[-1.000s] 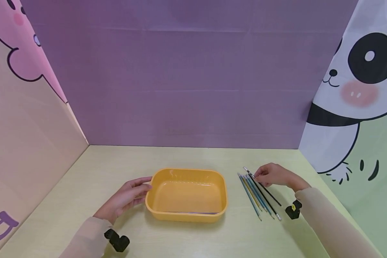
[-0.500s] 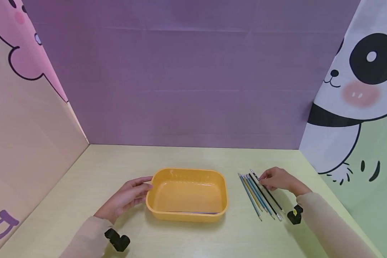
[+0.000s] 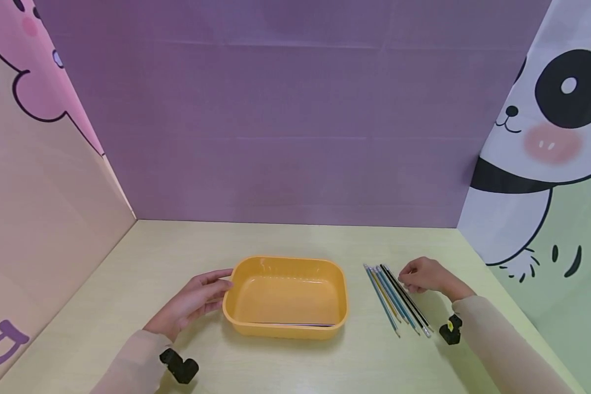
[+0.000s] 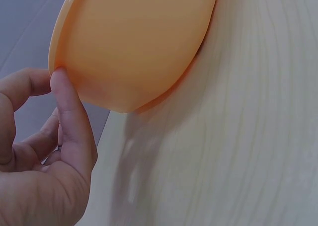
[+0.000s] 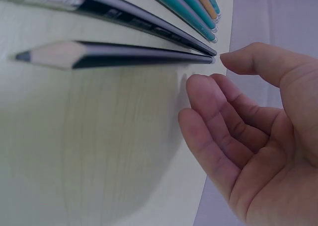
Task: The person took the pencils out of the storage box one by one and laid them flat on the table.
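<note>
Pale wood-grained table (image 3: 285,368), yellow tray (image 3: 280,331) on it, pencils (image 3: 397,300) lying side by side

A thin strip (image 3: 295,325) shows in the head view above the near rim of the tray (image 3: 285,331), the rest hidden, too little to name! Left wrist, and that tray runs off the top edge, with the left grip (image 4: 54,181) chopped by the left side. Right wrist: the nearer black pencil (image 5: 139,54) has a blurred tip, the lettering on the other black pencil (image 5: 134,19) is too smeared to read, teal pencils (image 5: 181,12) vanish over the top, and the right grip (image 5: 271,149) is cut off at the right.
</note>
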The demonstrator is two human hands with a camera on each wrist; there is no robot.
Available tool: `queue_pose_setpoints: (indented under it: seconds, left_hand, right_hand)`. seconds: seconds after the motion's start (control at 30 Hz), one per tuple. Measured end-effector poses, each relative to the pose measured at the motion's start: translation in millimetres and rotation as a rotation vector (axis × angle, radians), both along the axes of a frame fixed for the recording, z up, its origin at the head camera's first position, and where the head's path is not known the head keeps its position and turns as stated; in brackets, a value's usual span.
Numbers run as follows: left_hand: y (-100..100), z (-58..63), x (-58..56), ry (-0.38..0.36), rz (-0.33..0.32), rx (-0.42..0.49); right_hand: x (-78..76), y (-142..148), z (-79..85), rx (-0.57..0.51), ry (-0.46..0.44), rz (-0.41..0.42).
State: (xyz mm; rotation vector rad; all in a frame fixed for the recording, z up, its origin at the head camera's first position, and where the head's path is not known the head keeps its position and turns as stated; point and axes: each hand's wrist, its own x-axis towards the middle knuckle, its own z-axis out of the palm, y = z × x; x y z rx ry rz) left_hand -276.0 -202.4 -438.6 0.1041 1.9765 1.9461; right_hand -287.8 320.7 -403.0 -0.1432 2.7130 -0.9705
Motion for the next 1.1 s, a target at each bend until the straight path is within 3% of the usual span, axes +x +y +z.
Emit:
queue_pose_setpoints:
  seconds: [0.6,1.1]
  left_hand:
    - [-1.4,-0.5,0.4,0.002,-0.005,0.006]
    - [0.0,1.3,2.4,0.008,0.002,0.007]
  right_hand:
    - [-5.2,-2.7,4.9,-0.016,0.001,0.005]
    - [-4.6,-24.0,26.3,-0.031,0.042,0.062]
